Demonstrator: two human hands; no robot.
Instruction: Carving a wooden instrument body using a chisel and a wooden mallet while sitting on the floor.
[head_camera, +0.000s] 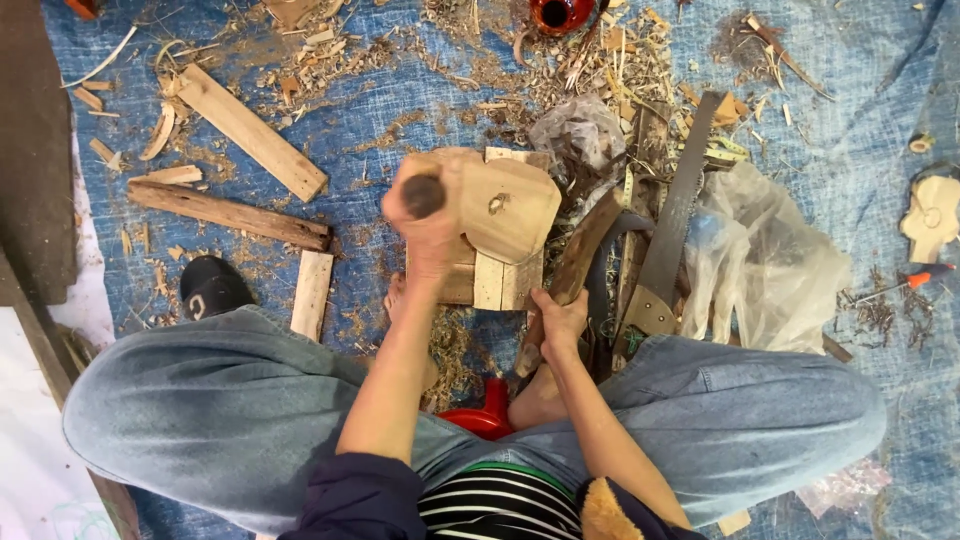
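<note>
Left hand fisted around, seemingly, a tool handle.

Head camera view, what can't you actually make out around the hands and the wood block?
- Tool in the left hand: only its dark rounded handle end shows; the fist hides the rest.
- Wooden block: its left part sits behind that hand.
- Right hand: what its fingers grip is unclear.
- Red object: mostly hidden by the forearms.
- Red pot: cut by the top edge.

We note even, soft daylight, fairly bright; shadows are faint and short beneath the planks. No glare on the blue tarp. The raised left hand blurs slightly. Wide lens bends the edges.
</note>
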